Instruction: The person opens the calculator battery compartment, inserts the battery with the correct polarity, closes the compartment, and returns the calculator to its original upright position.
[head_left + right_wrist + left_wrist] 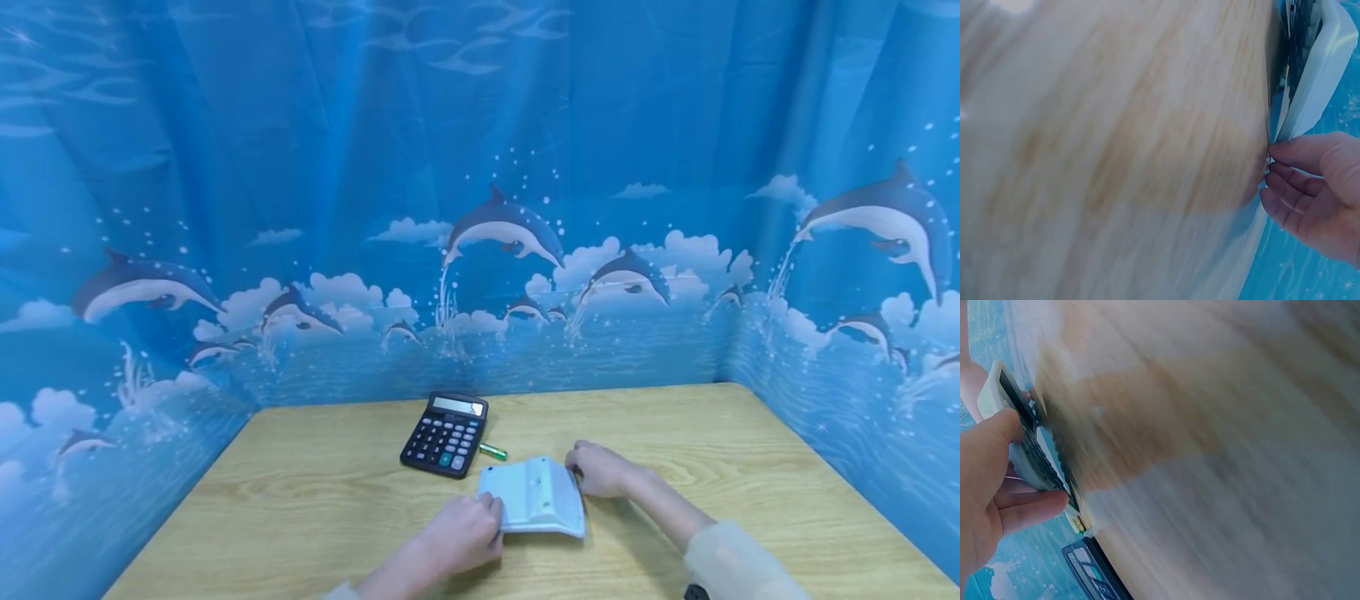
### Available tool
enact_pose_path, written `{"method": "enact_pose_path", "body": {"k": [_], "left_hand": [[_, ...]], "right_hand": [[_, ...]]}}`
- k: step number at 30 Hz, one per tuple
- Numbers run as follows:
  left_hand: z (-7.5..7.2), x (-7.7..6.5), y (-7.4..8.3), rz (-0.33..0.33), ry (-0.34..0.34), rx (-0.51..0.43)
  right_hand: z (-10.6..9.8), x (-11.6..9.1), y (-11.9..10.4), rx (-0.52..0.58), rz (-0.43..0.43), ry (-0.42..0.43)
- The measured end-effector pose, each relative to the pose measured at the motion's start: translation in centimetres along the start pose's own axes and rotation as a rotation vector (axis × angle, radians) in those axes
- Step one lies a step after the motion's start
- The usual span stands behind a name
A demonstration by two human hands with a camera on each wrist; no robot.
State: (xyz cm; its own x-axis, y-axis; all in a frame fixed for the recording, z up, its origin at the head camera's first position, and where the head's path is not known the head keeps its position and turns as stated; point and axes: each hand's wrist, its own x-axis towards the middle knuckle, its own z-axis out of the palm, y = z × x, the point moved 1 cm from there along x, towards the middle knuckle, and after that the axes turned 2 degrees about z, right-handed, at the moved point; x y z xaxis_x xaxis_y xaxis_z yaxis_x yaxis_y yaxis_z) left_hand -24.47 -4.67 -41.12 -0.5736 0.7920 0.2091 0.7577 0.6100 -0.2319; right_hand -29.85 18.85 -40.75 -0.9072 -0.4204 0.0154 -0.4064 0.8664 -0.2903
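A white calculator [528,497] is tilted over the table with its back upward; its keys and dark display face down in the left wrist view. My left hand [467,529] grips its near left edge, thumb on one side and fingers on the other. At its right edge, my right hand [600,469] pinches the rim between thumb and fingertips, with the other fingers curled in the right wrist view. A green battery [492,452] lies just beyond the white calculator. The battery compartment area on the back is too small to make out clearly.
A black calculator [446,435] lies face up on the wooden table [300,492], left of the battery. Behind and beside the table hangs a blue curtain [360,208] printed with dolphins.
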Motion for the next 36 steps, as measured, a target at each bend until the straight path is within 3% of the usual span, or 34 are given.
{"method": "enact_pose_path", "body": {"k": [4,10,16,21,25,28,36], "left_hand": [[0.0,-0.4,-0.4,0.028,0.105,0.027],[0.2,-0.6,-0.8,0.017,0.244,0.024],[-0.4,-0.7,-1.3,-0.051,0.215,-0.054],[-0.6,-0.9,-1.6,-0.082,0.250,-0.074],[-0.9,-1.1,-1.6,-0.089,0.259,-0.090],[-1.4,-1.3,-1.7,-0.117,0.264,-0.155],[-2.9,-2.2,-3.0,-0.231,0.402,-0.346]], "right_hand": [[-0.1,-0.1,0.2,0.038,0.004,-0.032],[-0.3,-0.2,0.8,0.084,-0.048,-0.069],[-0.4,-0.4,1.2,0.142,-0.125,-0.087],[-0.6,-0.4,1.3,0.243,-0.160,-0.059],[-0.7,-0.5,1.3,0.315,-0.161,-0.041],[-0.7,-0.5,1.2,0.388,-0.136,-0.038],[-1.6,0.0,-0.1,0.612,-0.077,0.024]]}}
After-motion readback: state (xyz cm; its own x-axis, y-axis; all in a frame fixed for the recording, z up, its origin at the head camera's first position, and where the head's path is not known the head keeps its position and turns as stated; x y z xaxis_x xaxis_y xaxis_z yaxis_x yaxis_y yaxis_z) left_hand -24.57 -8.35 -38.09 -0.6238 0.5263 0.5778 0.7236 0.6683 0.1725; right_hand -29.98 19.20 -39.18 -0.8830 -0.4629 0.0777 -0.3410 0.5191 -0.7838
